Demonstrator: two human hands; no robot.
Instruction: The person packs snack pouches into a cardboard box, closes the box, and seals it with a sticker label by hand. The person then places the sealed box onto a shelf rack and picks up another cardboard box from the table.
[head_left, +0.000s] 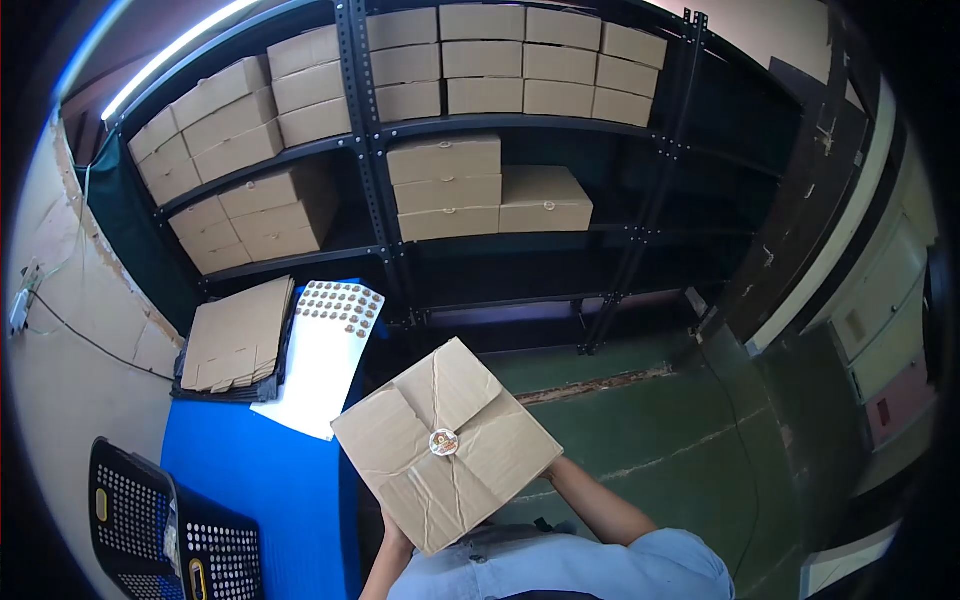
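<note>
A closed cardboard box point(400, 410) is held up in front of my body, tilted so its top faces me. A round printed sticker point(444, 442) sits at the middle, where the flaps meet. My left hand point(395, 533) grips the box at its lower left edge, and my right hand point(553, 469) supports its right corner. Most of my fingers are hidden behind or under the cardboard. Left of the box, a sheet of round stickers point(325, 350) lies on the blue table point(225, 445), part of it peeled bare.
Flat cardboard pieces point(238, 335) are stacked at the table's far end. A black perforated basket point(222, 545) stands at lower left. Ahead is a black metal shelf rack point(375, 170) bearing many cardboard boxes point(485, 65). Green floor point(650, 430) stretches to the right, with a cable on it.
</note>
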